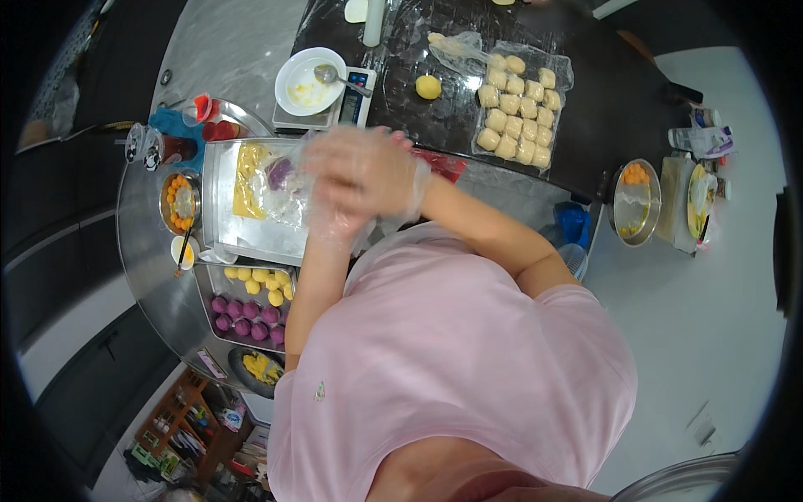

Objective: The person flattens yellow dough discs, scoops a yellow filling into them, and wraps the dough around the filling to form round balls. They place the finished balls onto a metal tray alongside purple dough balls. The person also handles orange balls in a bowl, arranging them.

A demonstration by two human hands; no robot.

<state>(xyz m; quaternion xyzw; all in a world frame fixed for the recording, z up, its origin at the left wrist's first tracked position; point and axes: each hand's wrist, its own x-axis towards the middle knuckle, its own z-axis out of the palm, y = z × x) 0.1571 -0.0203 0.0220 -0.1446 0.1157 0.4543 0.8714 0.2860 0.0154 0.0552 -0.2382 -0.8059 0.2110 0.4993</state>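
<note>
My right hand point(367, 166), in a clear plastic glove, lies over my left hand point(342, 216), which is gloved too. Both are blurred and pressed together, so whatever is between the palms is hidden. Just left of them, a purple lump point(280, 174) sits on clear plastic film on a metal tray point(251, 241). Beside the lump lies a flat yellow slab point(249, 182) under film. A white bowl point(312, 59) with a spoon point(339, 78) rests on a kitchen scale point(359, 97) beyond the hands. To its right, one yellow ball point(428, 87) stands on the dark table.
Rows of pale dough pieces point(513, 125) lie on plastic film at the right. A second tray point(207, 295) holds yellow balls point(260, 275) and purple balls point(251, 309). Left stand a bowl of orange balls point(180, 201) and drink cups point(169, 149). A rolling pin point(374, 25) lies at the back.
</note>
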